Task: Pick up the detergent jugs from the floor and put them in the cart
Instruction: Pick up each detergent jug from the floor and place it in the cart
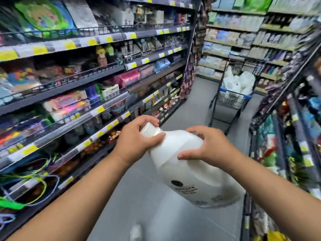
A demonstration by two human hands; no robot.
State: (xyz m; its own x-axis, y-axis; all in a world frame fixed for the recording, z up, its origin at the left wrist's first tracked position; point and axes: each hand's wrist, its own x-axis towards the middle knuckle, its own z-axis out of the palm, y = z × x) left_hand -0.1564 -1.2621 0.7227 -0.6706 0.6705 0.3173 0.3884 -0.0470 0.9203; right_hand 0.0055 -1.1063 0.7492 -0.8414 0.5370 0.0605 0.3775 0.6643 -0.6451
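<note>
A large white detergent jug (191, 173) with a dark round label is held in the air in front of me, tilted with its cap pointing up and to the left. My left hand (137, 138) grips the cap and neck. My right hand (208, 146) grips the jug's shoulder, by the handle. The shopping cart (229, 103), black wire with blue trim, stands further down the aisle at the right of centre. Several white jugs (238, 82) lie in its basket.
Stocked shelves (86, 84) with yellow price tags line the left side. Another shelf unit (295, 136) crowds the right. The grey floor (191, 105) runs between them to the cart. A white shoe (136, 232) shows at the bottom.
</note>
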